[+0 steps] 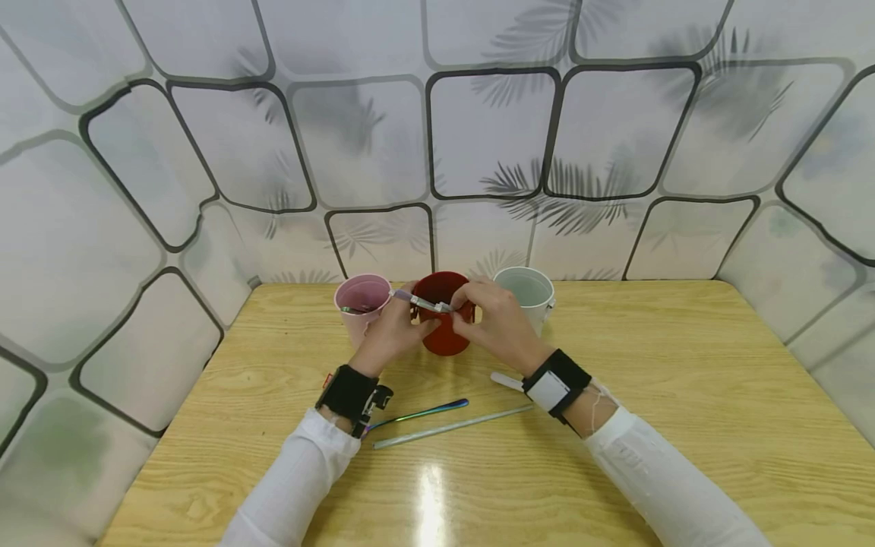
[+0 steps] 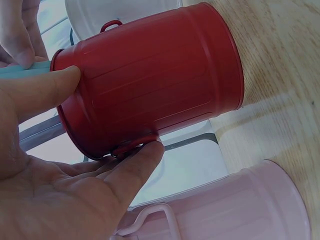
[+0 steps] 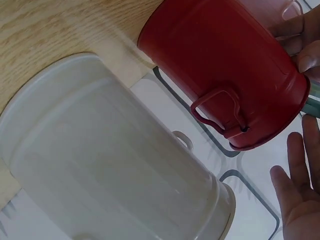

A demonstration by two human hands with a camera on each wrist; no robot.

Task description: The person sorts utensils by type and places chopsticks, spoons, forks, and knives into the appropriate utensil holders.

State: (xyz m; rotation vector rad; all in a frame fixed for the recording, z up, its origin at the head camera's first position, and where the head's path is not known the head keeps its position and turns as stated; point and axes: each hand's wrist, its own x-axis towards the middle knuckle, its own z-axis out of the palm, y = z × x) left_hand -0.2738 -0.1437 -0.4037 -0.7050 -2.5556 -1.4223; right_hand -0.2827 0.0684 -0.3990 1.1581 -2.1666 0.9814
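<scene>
Both hands meet over the red bucket (image 1: 444,323): the left hand (image 1: 393,330) and right hand (image 1: 495,323) each pinch an end of a slim straw (image 1: 424,303) held across the bucket's rim. The exact finger hold is partly hidden by knuckles; in the left wrist view only a teal sliver shows at the frame edge. The pink bucket (image 1: 361,304) and white bucket (image 1: 528,292) flank it. Two more straws (image 1: 444,422) lie on the wooden table (image 1: 683,395), partly covered by the wrists.
</scene>
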